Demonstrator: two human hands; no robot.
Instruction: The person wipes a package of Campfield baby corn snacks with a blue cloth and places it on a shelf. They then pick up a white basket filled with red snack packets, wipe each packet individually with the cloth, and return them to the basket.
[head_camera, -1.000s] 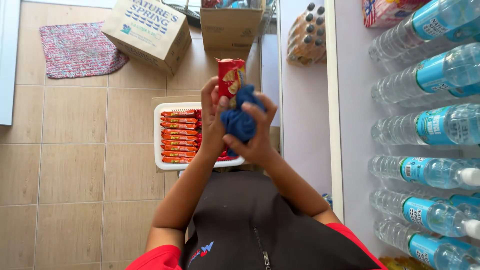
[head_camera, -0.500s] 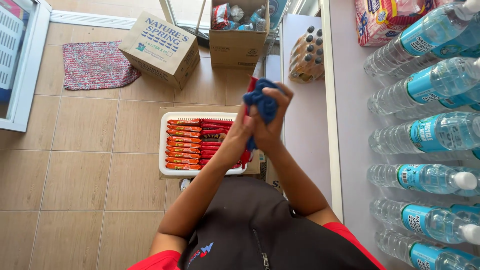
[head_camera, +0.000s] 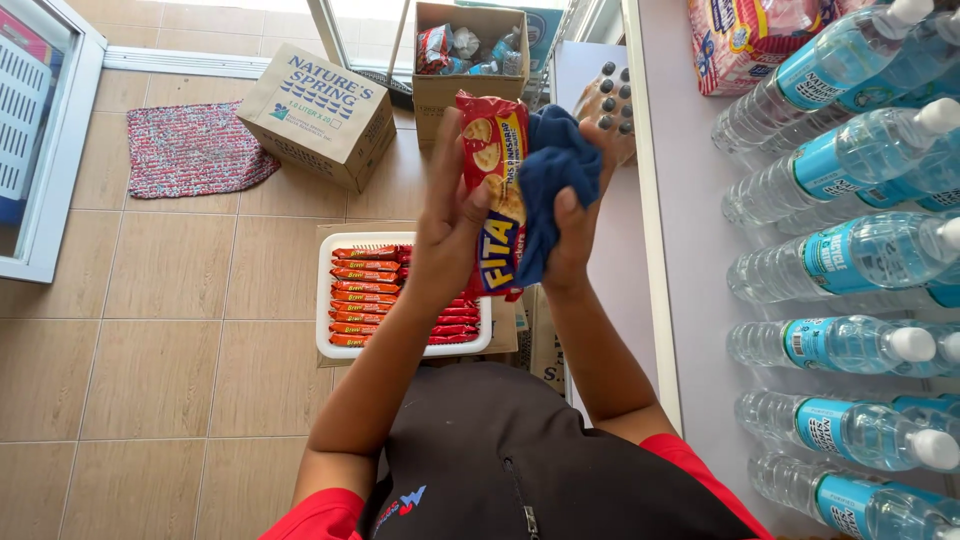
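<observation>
While left hand (head_camera: 450, 215) fingers grip the red cracker pack (head_camera: 492, 190), right hand (head_camera: 572, 235) fingers clutch a blue cloth (head_camera: 550, 175).

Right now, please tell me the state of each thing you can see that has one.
Cracker pack: sealed, upright, held in left hand.
Blue cloth: bunched in right hand, pressed on the pack.
White tray: full of red packs, on the floor.
Open box: flaps up, holding snacks.
Closed box: shut.
Water bottles: capped, lying in rows.

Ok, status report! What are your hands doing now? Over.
Left hand holds red cracker pack. Right hand presses blue cloth against it. Nothing in the way.
</observation>
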